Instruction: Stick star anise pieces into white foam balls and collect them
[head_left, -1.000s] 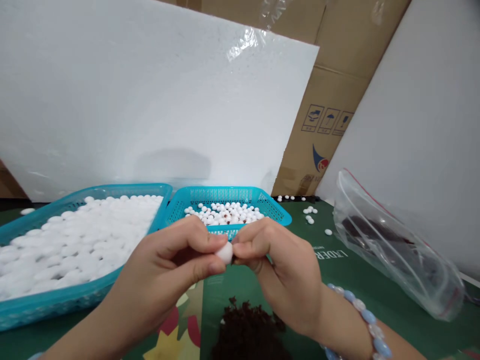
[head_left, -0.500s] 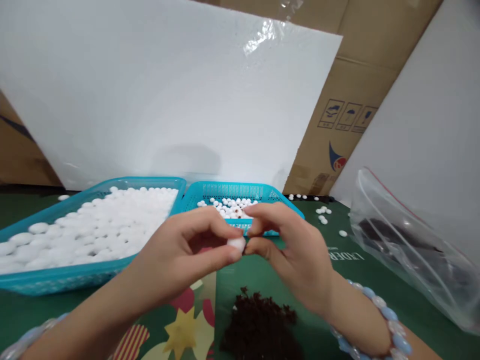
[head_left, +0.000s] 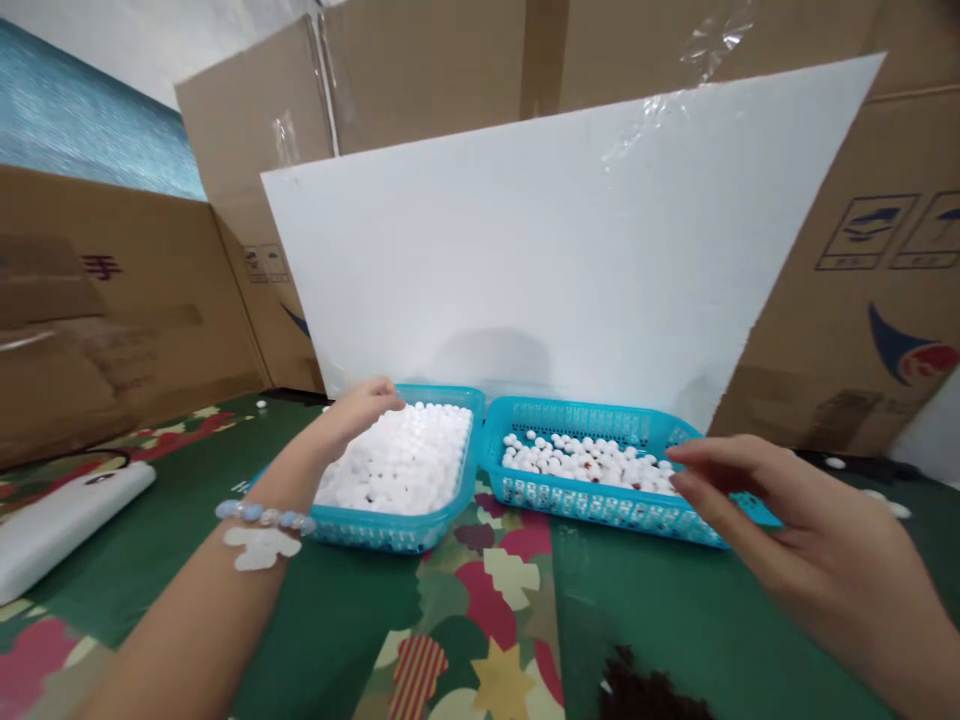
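My left hand (head_left: 364,412) reaches over the left blue basket (head_left: 420,523), which is heaped with small white balls (head_left: 409,460). Its fingers point down and are mostly hidden, so I cannot see whether they grip a ball. My right hand (head_left: 795,530) hovers at the right end of another blue basket (head_left: 600,505). Thumb and forefinger are slightly apart there, with nothing visible between them. Inside that basket lies a looser layer of white balls (head_left: 555,460), some with reddish-brown spots. A dark brown crumbly pile (head_left: 649,695) sits at the bottom edge of the view.
A white board (head_left: 540,260) leans on cardboard boxes (head_left: 450,80) behind the baskets. To the left lies a white oblong device (head_left: 75,520) with a cable. Stray white balls (head_left: 835,463) rest on the green patterned tabletop (head_left: 480,610) at the right.
My hands have separated: the left moved to the left basket, the right beside the right basket. The white ball held between them is no longer visible. The view has swung left.
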